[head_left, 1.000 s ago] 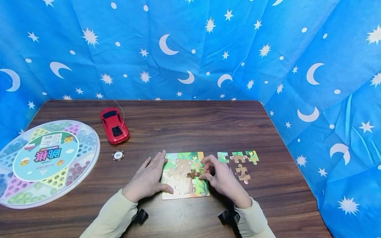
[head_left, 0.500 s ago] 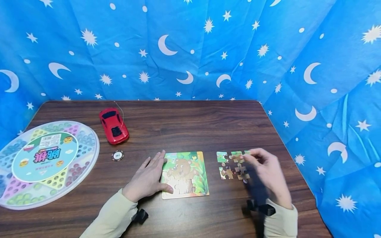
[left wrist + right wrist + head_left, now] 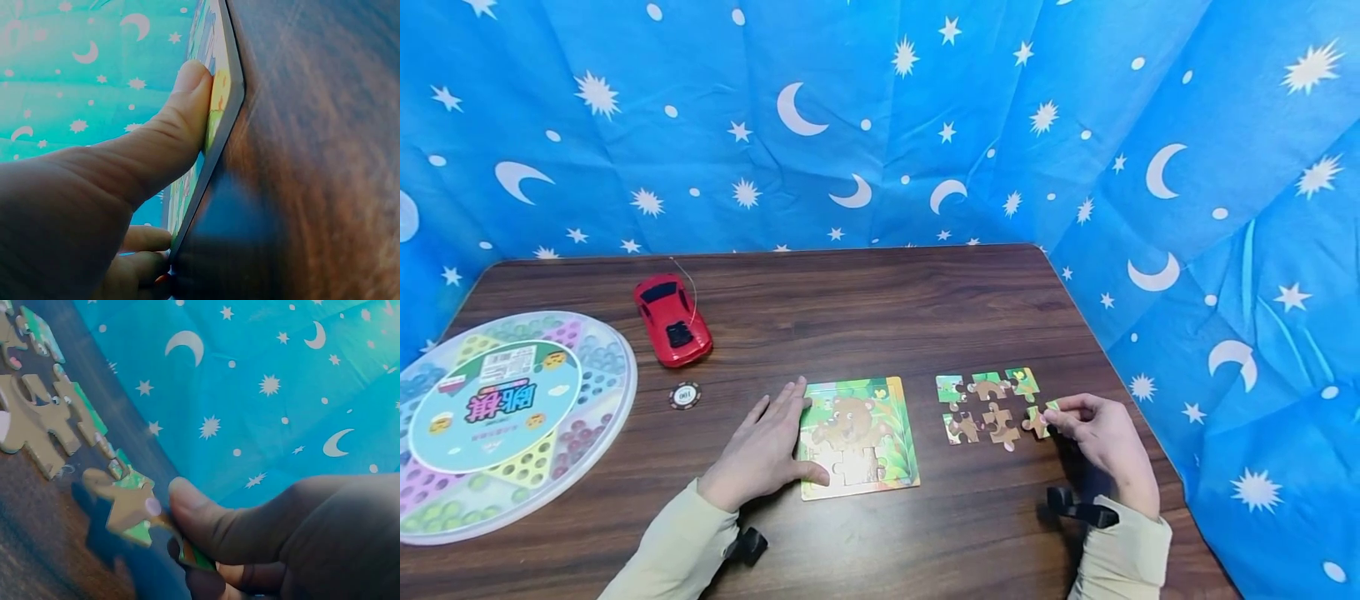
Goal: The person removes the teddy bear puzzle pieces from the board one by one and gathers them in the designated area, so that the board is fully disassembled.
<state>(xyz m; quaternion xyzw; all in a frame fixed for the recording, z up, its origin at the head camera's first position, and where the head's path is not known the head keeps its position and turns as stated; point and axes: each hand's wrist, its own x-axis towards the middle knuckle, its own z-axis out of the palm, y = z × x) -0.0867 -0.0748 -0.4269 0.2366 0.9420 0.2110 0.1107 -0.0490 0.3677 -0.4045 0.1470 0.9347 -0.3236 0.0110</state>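
On my feed the right hand [image 3: 1108,446] pinches a piece [image 3: 1036,423] just right of the loose ones [image 3: 1002,427] — light, stiff, I'd judge, best held by its edges — while the left hand [image 3: 758,450], thumb spread, braces the board [image 3: 880,485].

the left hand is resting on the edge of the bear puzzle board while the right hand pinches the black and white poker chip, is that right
Not quite: the right hand pinches a jigsaw piece, not the poker chip, as the right wrist view shows. The left hand does rest on the edge of the bear puzzle board.
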